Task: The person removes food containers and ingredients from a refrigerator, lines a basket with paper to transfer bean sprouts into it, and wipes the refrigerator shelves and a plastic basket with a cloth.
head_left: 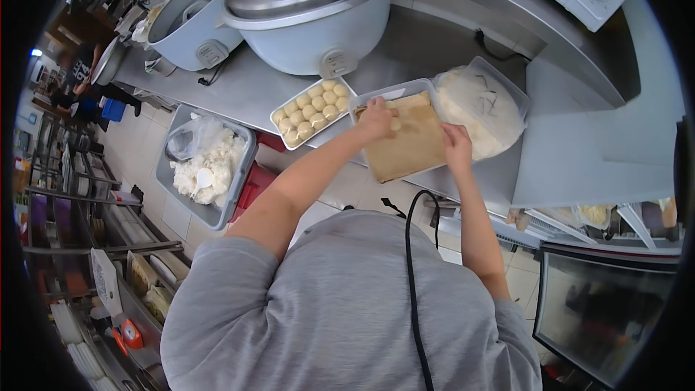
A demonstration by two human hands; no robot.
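- Brown sheet [405, 152] lies flat over the shallow plastic tray [392, 92] on the steel counter [427, 38], and both hands are on the job right now.
- Left hand [374, 122]: fingers bent, tips down near the upper left part; whether they pinch anything, I can't tell.
- Right hand [457, 146]: fingers curled at the right edge; gripping sheet or tray rim, I can't tell.
- Looks like a placing or straightening step, judging by those hands; any shift from here would call for gentle, even control at both sides, with the corners watched.
- Just left of it, the white tray [274, 117] carries pale round balls [318, 103] packed close in rows.
- Over on the right, a clear container [516, 88] holds a big plastic bag [474, 111] of something whitish.
- Lower left, well apart, the grey tub [248, 161] holds white crumbly stuff [219, 166], with a pale scoop resting in it.
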